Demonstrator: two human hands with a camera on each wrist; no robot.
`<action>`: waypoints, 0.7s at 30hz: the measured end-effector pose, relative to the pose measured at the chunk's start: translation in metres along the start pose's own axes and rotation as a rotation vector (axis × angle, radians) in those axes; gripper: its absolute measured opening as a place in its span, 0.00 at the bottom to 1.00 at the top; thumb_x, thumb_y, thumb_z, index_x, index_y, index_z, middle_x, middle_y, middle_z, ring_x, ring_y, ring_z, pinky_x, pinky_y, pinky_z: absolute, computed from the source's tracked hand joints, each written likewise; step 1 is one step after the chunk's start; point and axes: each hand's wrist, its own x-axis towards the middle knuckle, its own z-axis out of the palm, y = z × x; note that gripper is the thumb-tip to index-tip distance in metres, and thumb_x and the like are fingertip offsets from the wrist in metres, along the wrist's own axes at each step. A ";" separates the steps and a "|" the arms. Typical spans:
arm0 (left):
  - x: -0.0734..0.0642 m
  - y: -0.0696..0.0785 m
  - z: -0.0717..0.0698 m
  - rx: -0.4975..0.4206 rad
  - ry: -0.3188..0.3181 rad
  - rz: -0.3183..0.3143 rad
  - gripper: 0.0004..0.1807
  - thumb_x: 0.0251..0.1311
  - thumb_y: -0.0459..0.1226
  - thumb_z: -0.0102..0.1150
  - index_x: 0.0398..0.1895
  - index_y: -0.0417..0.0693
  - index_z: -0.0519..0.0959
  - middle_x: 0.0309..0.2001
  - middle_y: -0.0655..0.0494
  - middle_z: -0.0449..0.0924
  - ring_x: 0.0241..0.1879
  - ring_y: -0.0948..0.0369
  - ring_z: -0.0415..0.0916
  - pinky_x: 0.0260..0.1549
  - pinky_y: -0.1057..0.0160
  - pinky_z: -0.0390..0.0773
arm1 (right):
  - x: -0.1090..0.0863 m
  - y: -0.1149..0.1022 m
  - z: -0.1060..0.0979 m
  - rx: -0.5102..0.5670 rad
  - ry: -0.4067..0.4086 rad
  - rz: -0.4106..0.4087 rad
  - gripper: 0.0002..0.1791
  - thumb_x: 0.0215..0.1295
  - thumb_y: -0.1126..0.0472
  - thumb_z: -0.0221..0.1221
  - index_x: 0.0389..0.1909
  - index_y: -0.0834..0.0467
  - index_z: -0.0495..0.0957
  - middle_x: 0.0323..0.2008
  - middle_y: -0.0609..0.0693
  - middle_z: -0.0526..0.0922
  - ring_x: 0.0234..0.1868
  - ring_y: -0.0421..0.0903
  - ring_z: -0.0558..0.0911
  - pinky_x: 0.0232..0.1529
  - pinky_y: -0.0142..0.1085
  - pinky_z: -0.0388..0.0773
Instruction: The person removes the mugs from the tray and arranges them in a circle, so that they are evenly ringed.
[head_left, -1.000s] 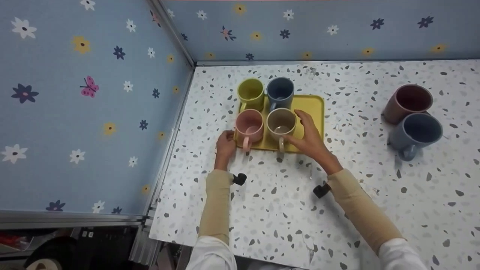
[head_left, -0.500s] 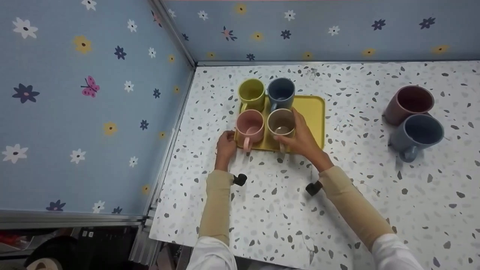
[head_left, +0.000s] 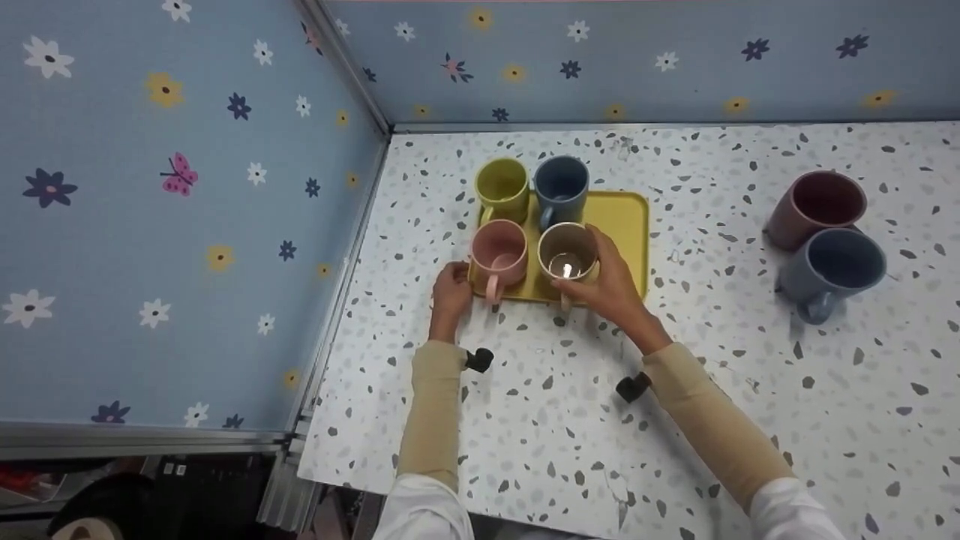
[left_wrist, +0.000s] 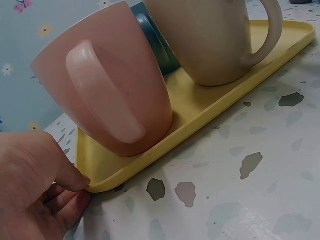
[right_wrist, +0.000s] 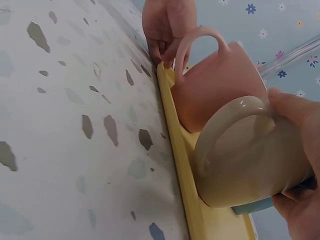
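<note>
My right hand [head_left: 611, 289] grips a beige mug [right_wrist: 250, 165], thumb at its near side and fingers round its right side. The mug is at the front of a yellow tray [head_left: 619, 225], with its handle facing me. At the tray's front left corner, my left hand [left_wrist: 37, 185] pinches the rim between thumb and curled fingers. A pink mug [left_wrist: 110, 80] stands on the tray beside that corner, left of the beige one. Behind them on the tray are a yellow-green mug [head_left: 502, 187] and a blue mug [head_left: 561, 187].
Off to the right on the speckled table [head_left: 540, 435] stand a dark red mug [head_left: 795, 217] and another blue mug [head_left: 825, 262], close together. A blue flowered panel [head_left: 150, 225] borders the left side, and a similar one [head_left: 675, 82] the back.
My right hand has closed round the beige mug from its right side. The mug has since shifted slightly right and toward me. The left hand has stayed at the tray's corner.
</note>
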 end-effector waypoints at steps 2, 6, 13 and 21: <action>0.000 0.000 0.000 -0.002 0.003 0.003 0.19 0.57 0.30 0.45 0.52 0.46 0.72 0.47 0.53 0.76 0.47 0.60 0.72 0.50 0.63 0.69 | -0.004 0.001 0.001 -0.002 0.025 -0.020 0.54 0.39 0.49 0.73 0.68 0.58 0.56 0.64 0.53 0.63 0.63 0.46 0.64 0.62 0.40 0.61; -0.001 0.000 0.000 0.005 0.008 0.011 0.17 0.58 0.30 0.44 0.51 0.46 0.73 0.47 0.53 0.76 0.47 0.60 0.72 0.50 0.62 0.69 | -0.011 0.001 0.000 -0.026 0.062 -0.028 0.54 0.38 0.47 0.73 0.67 0.60 0.57 0.64 0.54 0.64 0.62 0.47 0.65 0.61 0.40 0.63; 0.000 -0.001 -0.001 0.007 0.001 0.009 0.16 0.59 0.31 0.44 0.50 0.47 0.73 0.46 0.53 0.76 0.47 0.60 0.71 0.50 0.62 0.69 | -0.018 0.000 -0.011 -0.039 0.091 -0.024 0.54 0.38 0.46 0.72 0.66 0.62 0.58 0.64 0.55 0.64 0.62 0.47 0.66 0.60 0.40 0.64; -0.001 0.001 -0.001 -0.010 0.011 0.022 0.17 0.57 0.30 0.44 0.49 0.45 0.73 0.46 0.52 0.76 0.47 0.59 0.71 0.50 0.63 0.69 | -0.024 -0.006 -0.032 -0.060 0.109 -0.040 0.53 0.38 0.46 0.72 0.67 0.55 0.59 0.62 0.53 0.67 0.60 0.47 0.69 0.58 0.41 0.66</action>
